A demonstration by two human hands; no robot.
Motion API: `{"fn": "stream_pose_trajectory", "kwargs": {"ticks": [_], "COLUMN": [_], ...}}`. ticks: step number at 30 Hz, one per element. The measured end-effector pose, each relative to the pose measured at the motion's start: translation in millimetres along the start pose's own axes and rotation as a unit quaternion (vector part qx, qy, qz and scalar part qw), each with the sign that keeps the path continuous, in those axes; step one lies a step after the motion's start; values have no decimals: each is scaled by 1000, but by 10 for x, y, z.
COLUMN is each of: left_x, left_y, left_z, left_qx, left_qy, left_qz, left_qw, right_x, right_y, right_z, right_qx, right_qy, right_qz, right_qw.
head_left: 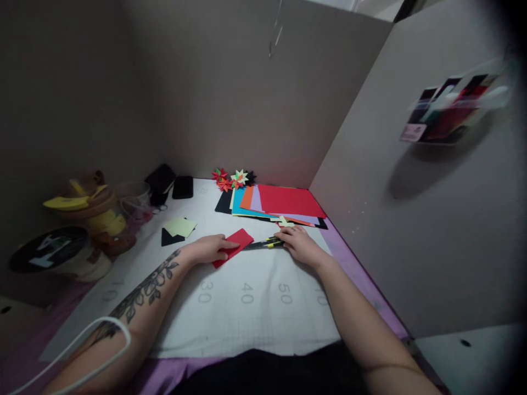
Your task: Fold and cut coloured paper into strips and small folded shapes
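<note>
A folded-looking red paper piece [242, 238] lies tilted on the white mat, and my left hand [209, 248] holds it at its left part, fingers pressed on it. Just right of the paper are dark scissors with yellow marks [261, 244], their blades pointing left towards it. My right hand [297, 241] has its fingers closed round the scissors' handle end. Small pale yellow strips [285, 221] lie right behind my right hand, by the stack of coloured sheets [292, 201].
Paper stars [239, 179] stand behind the stack. Pale yellow [180, 226] and black squares [168, 237] lie at left, with a black phone [183, 187] behind. Pots [105, 219] and a lidded tub [88, 263] line the left side. Grey walls enclose the table.
</note>
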State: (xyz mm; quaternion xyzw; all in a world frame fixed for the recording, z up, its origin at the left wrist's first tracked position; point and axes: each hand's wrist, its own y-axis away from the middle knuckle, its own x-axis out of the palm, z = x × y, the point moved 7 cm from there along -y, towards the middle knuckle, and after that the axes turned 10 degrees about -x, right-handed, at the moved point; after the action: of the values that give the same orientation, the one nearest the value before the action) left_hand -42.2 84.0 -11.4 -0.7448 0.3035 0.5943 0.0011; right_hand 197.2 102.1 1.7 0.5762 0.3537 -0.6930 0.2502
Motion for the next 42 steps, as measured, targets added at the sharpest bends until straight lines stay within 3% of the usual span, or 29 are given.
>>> {"fn": "stream_pose_trajectory", "kwargs": {"ticks": [4,13,27,42], "left_x": [2,-22,-18,37], "left_y": [30,63,22,-59], "left_z": [-14,-60,-63,0], "left_qx": [4,-8,-10,-10], "left_qy": [0,1,-16,-1], "left_qz": [-1,0,-9,-19], "left_qw": [1000,1000,1000,1000], "right_x": [45,66,62,91], "right_y": [16,-120,-155,-306], "right_z": [-67,261,322,704], "right_qx": [16,-29,-38,-95], "right_qy": [-2,0,1,-10], "right_qz": [5,26,23,40], "right_qw": [1000,999,999,995]}}
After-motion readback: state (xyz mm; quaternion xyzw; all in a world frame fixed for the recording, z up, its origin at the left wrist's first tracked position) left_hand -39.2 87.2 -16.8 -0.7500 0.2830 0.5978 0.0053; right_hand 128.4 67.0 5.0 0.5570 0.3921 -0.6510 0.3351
